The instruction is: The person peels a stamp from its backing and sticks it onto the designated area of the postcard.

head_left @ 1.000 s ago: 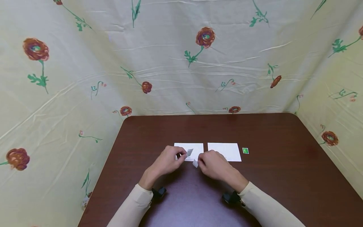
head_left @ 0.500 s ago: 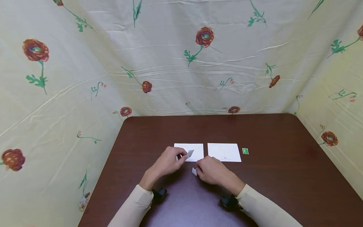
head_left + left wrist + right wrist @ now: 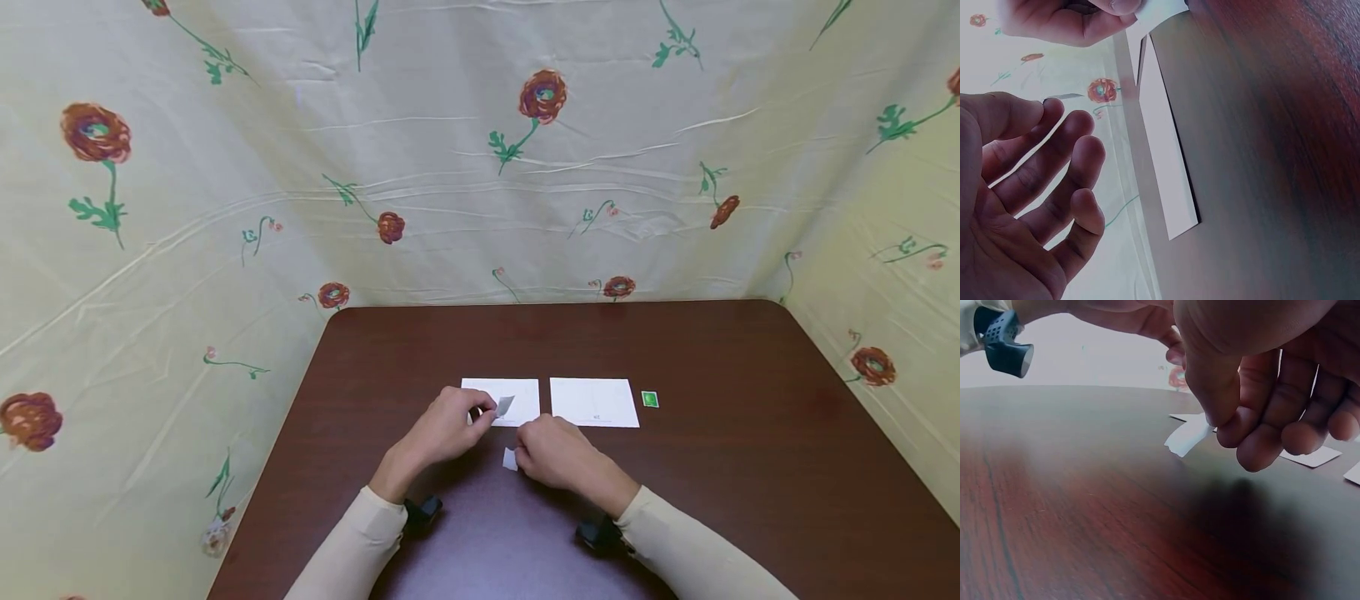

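Observation:
My left hand (image 3: 489,411) pinches a small grey piece (image 3: 505,406) between thumb and forefinger, over the near edge of the left white card (image 3: 517,389). In the left wrist view that hand (image 3: 1044,106) shows its other fingers loosely spread beside the card (image 3: 1169,162). My right hand (image 3: 522,455) pinches a white paper scrap (image 3: 510,459) just above the dark wooden table (image 3: 712,467), a little nearer to me than the grey piece. The right wrist view shows the right hand's thumb and fingers (image 3: 1222,419) closed on the scrap (image 3: 1188,437).
A second white card (image 3: 594,402) lies right of the first, and a small green square stamp (image 3: 649,399) lies just beyond it. Flowered cloth (image 3: 480,167) walls in the table at the back and both sides. The wrist cameras (image 3: 423,510) sit near the table's front.
My right hand has drawn the white scrap down and toward me, away from the grey piece. The left hand has stayed where it was.

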`<state>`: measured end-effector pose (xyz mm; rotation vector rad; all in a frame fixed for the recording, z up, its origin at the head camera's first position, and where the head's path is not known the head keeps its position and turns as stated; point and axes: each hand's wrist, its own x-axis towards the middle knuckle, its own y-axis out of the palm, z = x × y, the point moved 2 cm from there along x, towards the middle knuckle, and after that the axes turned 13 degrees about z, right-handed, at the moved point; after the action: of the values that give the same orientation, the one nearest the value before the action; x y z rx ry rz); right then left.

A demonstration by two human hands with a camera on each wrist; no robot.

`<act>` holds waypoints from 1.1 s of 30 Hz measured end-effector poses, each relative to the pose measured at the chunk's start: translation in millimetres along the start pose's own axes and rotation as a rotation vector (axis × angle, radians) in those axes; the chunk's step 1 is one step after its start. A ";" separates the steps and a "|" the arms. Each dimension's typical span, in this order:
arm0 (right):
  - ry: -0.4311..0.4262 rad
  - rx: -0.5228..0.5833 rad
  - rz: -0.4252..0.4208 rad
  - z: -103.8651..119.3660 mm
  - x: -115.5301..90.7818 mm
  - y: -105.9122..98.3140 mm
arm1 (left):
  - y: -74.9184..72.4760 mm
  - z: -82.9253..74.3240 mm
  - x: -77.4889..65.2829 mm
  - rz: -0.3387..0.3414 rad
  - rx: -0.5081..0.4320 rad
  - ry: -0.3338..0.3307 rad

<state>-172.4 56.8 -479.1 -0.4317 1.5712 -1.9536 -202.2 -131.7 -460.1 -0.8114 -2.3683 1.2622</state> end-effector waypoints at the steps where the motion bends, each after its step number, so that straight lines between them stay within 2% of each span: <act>1: -0.005 -0.002 -0.004 0.9 0.3 0.1 | 0.1 -0.1 0.0 0.002 0.000 -0.002; 15: -0.020 -0.020 -0.039 8.7 0.4 0.0 | 1.6 -2.0 -0.6 0.000 0.031 -0.007; 26: -0.023 -0.067 -0.099 7.6 -0.2 -1.4 | 3.4 0.1 -1.5 -0.005 0.043 -0.015; 33: -0.027 -0.089 -0.170 6.8 -1.0 -11.5 | 3.9 0.4 -2.1 -0.009 0.041 -0.020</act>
<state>-170.4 53.7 -466.2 -0.6445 1.6559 -1.9987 -199.5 -131.6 -463.6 -0.7786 -2.3511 1.3163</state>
